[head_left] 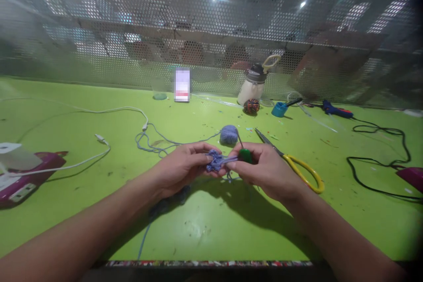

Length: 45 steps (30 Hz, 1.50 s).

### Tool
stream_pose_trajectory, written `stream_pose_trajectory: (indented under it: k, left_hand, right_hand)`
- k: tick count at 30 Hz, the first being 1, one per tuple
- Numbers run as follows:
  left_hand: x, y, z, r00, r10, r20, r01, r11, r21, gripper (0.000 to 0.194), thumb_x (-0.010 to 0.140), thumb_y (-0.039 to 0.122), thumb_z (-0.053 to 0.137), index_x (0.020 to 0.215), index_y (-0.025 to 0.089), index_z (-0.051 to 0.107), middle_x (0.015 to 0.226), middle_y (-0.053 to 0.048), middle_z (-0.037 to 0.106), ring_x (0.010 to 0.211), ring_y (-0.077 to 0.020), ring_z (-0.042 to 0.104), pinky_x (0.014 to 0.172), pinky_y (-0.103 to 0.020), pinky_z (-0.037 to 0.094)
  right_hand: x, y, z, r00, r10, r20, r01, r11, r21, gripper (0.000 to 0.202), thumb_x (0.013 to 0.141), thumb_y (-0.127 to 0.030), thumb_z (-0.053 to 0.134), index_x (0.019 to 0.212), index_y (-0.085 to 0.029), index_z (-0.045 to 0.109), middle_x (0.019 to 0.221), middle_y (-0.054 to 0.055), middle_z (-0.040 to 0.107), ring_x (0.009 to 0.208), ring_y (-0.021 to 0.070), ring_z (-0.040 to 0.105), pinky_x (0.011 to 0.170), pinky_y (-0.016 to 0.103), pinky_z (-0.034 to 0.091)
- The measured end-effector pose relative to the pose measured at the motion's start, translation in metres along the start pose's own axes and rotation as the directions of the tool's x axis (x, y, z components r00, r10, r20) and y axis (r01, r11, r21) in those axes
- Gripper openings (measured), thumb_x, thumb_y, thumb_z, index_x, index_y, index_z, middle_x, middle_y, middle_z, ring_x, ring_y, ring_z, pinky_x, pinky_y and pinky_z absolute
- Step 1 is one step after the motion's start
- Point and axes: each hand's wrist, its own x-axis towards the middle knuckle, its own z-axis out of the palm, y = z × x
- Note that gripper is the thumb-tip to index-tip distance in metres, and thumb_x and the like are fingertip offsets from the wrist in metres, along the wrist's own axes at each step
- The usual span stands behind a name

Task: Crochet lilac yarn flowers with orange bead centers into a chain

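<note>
My left hand (190, 161) pinches a small blue-purple crocheted piece (214, 161) between thumb and fingers. My right hand (261, 167) is closed beside it, gripping a green-handled crochet hook (245, 155) whose thin dark shaft points up and away. Strands of yarn stretch from the piece to the right fingertips. A ball of the same yarn (228, 135) sits just beyond the hands, its loose strand looping out to the left. Beneath my left wrist, a darker blue yarn piece (172, 198) lies on the table, partly hidden by the arm.
Yellow-handled scissors (304, 172) lie right of my right hand. Farther back stand a phone (182, 84), a bottle (251, 86), a multicolour yarn ball (251, 106) and a blue pot (279, 109). A glue gun (336, 109) trails black cable; a power strip (23, 189) sits left.
</note>
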Motion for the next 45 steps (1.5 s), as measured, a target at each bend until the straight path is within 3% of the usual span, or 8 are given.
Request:
stream_pose_trajectory:
  k: [4, 9, 12, 15, 18, 34, 40, 45]
  left_hand:
    - [0.001, 0.002, 0.001, 0.993, 0.068, -0.101, -0.073, 0.996, -0.048, 0.012, 0.082, 0.001, 0.056, 0.087, 0.01, 0.063, 0.081, -0.011, 0.073, 0.071, -0.0151, 0.07, 0.074, -0.026, 0.054]
    - [-0.001, 0.008, 0.0, 0.98, 0.121, -0.156, -0.138, 0.985, -0.104, 0.014, 0.082, 0.0, 0.056, 0.086, 0.012, 0.059, 0.09, -0.014, 0.074, 0.085, -0.0206, 0.073, 0.079, -0.028, 0.056]
    - [-0.001, 0.007, -0.001, 0.978, 0.148, -0.149, -0.166, 0.979, -0.114, 0.016, 0.08, -0.002, 0.056, 0.085, 0.013, 0.056, 0.09, -0.013, 0.074, 0.087, -0.0215, 0.073, 0.081, -0.03, 0.056]
    - [-0.001, 0.006, 0.001, 0.978, 0.148, -0.144, -0.167, 0.977, -0.129, 0.019, 0.078, -0.004, 0.055, 0.083, 0.014, 0.054, 0.089, -0.012, 0.074, 0.086, -0.0205, 0.073, 0.084, -0.032, 0.055]
    - [-0.003, 0.005, 0.005, 0.97, 0.166, -0.18, -0.189, 0.975, -0.116, 0.023, 0.073, -0.006, 0.057, 0.081, 0.015, 0.054, 0.086, -0.009, 0.075, 0.085, -0.0177, 0.072, 0.086, -0.028, 0.052]
    - [0.001, -0.003, 0.007, 0.936, 0.193, -0.294, -0.223, 0.972, -0.074, 0.01, 0.082, 0.008, 0.059, 0.079, 0.017, 0.055, 0.089, -0.008, 0.073, 0.085, -0.0177, 0.07, 0.075, -0.026, 0.053]
    - [0.003, -0.001, 0.005, 0.935, 0.2, -0.292, -0.231, 0.97, -0.076, 0.013, 0.084, 0.007, 0.056, 0.076, 0.016, 0.053, 0.092, -0.011, 0.072, 0.088, -0.0176, 0.069, 0.073, -0.025, 0.054]
    - [0.002, -0.001, 0.007, 0.938, 0.205, -0.28, -0.23, 0.971, -0.058, 0.012, 0.085, 0.009, 0.056, 0.076, 0.017, 0.052, 0.093, -0.011, 0.072, 0.088, -0.0198, 0.069, 0.062, -0.025, 0.054]
  right_hand:
    - [-0.007, -0.006, 0.008, 0.985, -0.1, 0.144, 0.131, 0.966, -0.224, 0.011, 0.082, -0.02, 0.064, 0.074, -0.015, 0.069, 0.07, 0.002, 0.066, 0.06, 0.0101, 0.053, 0.056, 0.024, 0.039]
    - [-0.014, -0.015, 0.005, 0.87, -0.187, 0.456, 0.321, 0.917, -0.238, 0.011, 0.082, -0.023, 0.066, 0.076, -0.014, 0.07, 0.073, 0.005, 0.068, 0.066, 0.0131, 0.059, 0.064, 0.026, 0.045]
    - [-0.012, -0.017, -0.002, 0.914, -0.219, 0.341, 0.292, 0.939, -0.181, 0.02, 0.082, -0.024, 0.066, 0.064, -0.015, 0.066, 0.074, 0.005, 0.07, 0.065, 0.0128, 0.059, 0.063, 0.027, 0.045]
    - [-0.006, -0.012, 0.0, 0.995, -0.098, 0.028, 0.101, 0.982, -0.163, 0.026, 0.081, -0.032, 0.067, 0.061, -0.016, 0.064, 0.064, 0.003, 0.065, 0.058, 0.0119, 0.053, 0.058, 0.027, 0.041]
    - [0.0, -0.003, 0.013, 0.987, 0.02, -0.162, -0.035, 0.995, -0.095, 0.022, 0.079, -0.035, 0.069, 0.069, -0.016, 0.068, 0.069, 0.003, 0.064, 0.066, 0.0142, 0.054, 0.063, 0.029, 0.042]
    - [0.01, 0.019, 0.046, 0.967, 0.133, -0.219, -0.092, 0.978, 0.186, 0.018, 0.072, -0.023, 0.069, 0.066, -0.018, 0.053, 0.061, -0.004, 0.047, 0.051, 0.0079, 0.036, 0.048, 0.024, 0.027]
    - [0.005, 0.014, 0.041, 0.979, 0.117, -0.167, -0.062, 0.951, 0.304, 0.023, 0.07, -0.027, 0.071, 0.068, -0.018, 0.05, 0.073, 0.0, 0.062, 0.045, 0.0041, 0.032, 0.042, 0.022, 0.021]
    - [0.007, 0.013, 0.043, 0.971, 0.229, -0.065, -0.177, 0.877, 0.446, 0.031, 0.068, -0.029, 0.076, 0.077, -0.019, 0.048, 0.059, -0.002, 0.063, 0.036, 0.0025, 0.027, 0.038, 0.02, 0.014]
